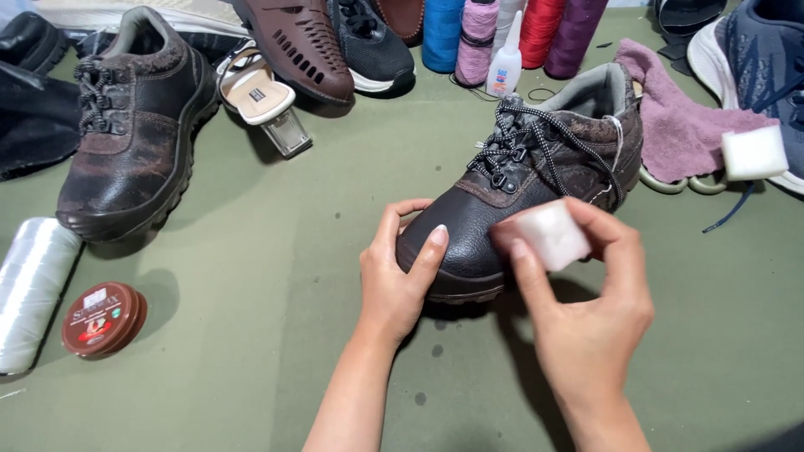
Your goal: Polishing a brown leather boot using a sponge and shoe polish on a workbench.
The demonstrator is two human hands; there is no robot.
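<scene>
The left hand [400, 272] wraps its fingers over the toe of a dark brown leather lace-up shoe [536, 180], which lies on the olive-green cloth work surface [251, 377] at the middle of the scene. The right hand [586, 310] pinches a small white foam sponge block [550, 235] between thumb and fingers, pressed against the shoe's right side. A matching dark brown shoe [134, 125] stands far left, and a round brown polish tin [103, 319] lies near left.
</scene>
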